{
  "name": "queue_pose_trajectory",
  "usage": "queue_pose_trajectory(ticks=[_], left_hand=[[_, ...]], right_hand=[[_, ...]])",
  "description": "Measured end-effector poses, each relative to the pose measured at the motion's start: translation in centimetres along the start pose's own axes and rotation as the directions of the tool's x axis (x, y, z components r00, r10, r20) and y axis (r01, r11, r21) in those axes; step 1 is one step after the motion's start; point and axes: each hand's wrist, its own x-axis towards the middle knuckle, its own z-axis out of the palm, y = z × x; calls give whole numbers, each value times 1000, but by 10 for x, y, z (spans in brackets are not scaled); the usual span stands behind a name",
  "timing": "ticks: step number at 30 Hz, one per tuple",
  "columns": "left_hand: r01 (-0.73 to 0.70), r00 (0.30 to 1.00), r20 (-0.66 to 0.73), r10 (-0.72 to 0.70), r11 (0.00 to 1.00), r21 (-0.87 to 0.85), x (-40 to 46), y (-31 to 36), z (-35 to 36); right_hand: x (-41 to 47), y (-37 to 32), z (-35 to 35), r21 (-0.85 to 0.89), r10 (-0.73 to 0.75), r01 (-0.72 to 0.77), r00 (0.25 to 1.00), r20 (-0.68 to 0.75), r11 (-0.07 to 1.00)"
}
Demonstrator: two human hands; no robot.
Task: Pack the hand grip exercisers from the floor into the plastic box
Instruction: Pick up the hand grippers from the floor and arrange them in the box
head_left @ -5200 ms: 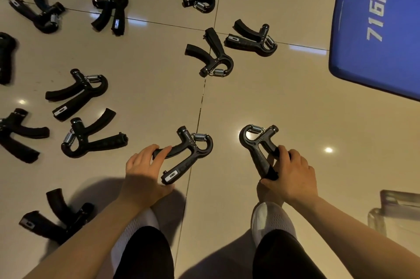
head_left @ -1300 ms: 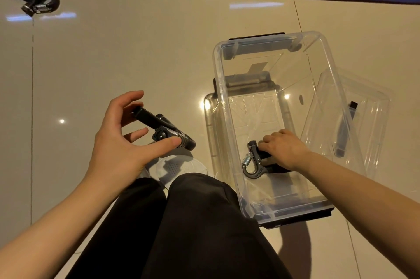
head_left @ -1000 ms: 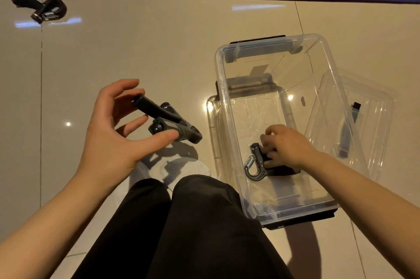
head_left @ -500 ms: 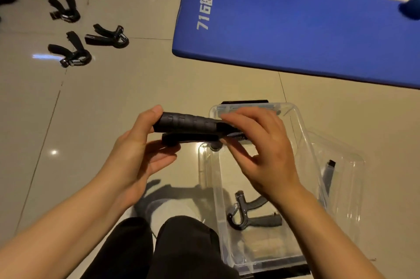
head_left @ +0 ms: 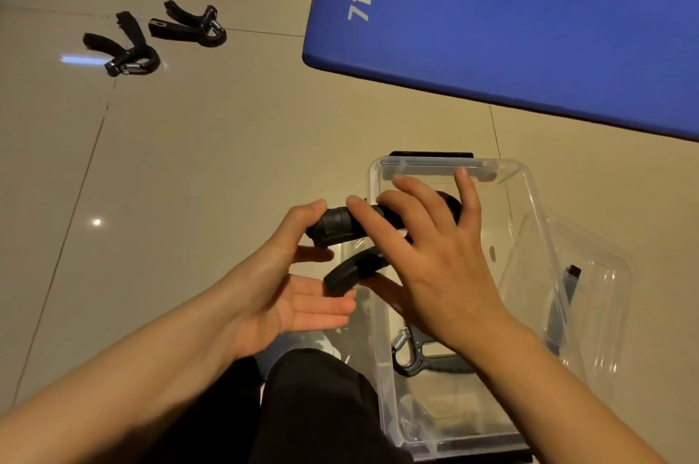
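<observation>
Looking down past my black-trousered knee [head_left: 317,399], I am seeing both of my bare forearms reaching forward over the beige tiled floor [head_left: 212,161]. My left hand [head_left: 287,285] is lying palm up with its fingers nearly straight, its thumb pressing on the end of the upper handle of a black hand grip exerciser with ridged foam handles [head_left: 340,227]. My right hand [head_left: 435,255] is lying over the same exerciser with its fingers spread across the upper handle; whether its thumb is curling under I cannot tell. The exerciser is hanging in the air at the left rim of the clear rectangular plastic box [head_left: 382,312], its lower handle pointing down toward my left palm. Inside the box, on its bottom, a second black exerciser with a steel spring [head_left: 420,354] is lying, partly hidden by my right wrist. Just right of the box, a clear plastic lid with a dark latch [head_left: 590,297] is leaning. Farther off, a blue exercise mat with white lettering [head_left: 510,20] is lying on the floor, and at far left three more black exercisers [head_left: 128,47] are resting on the tiles.
</observation>
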Motion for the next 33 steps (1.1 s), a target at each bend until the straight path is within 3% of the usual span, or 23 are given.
queue_pose_trajectory(ticks=[3,5,6,7,8,9,10,12,13,16,24,33], left_hand=[[25,997,70,-26,1000,13,2,-1,1],[-27,997,77,25,999,29,1,-1,8],[-88,996,39,84,990,110,1,-4,12],[-175,983,5,182,936,304,2,-8,13],[-280,947,32,320,770,574,4,-13,13],[-340,893,124,432,469,815,8,-20,12],[-364,834,249,493,152,919,13,-29,11],[-397,709,475,521,-262,880,28,-46,8],[-385,685,532,498,-373,844,36,-53,5],[-330,715,546,436,-478,814,52,-61,5],[-265,673,556,488,-542,798,60,-65,0],[-268,654,576,491,-561,783,64,-68,-3]], right_hand=[[-1,12,0,-22,-24,24,1000,-12,999],[-5,26,-2,-9,45,-46,999,-29,999],[-8,36,-4,14,100,-99,995,-19,995],[-13,48,-5,37,157,-157,988,7,987],[-17,60,-5,53,210,-212,976,49,976],[-23,70,-3,56,254,-260,962,99,964],[-29,79,2,47,289,-299,946,150,953],[-42,89,19,20,334,-349,911,242,937],[-48,90,31,5,351,-368,892,286,930],[-59,85,71,-21,391,-417,834,389,909],[-89,59,146,-59,357,-429,659,662,902],[-111,72,142,35,440,-603,618,651,797]])
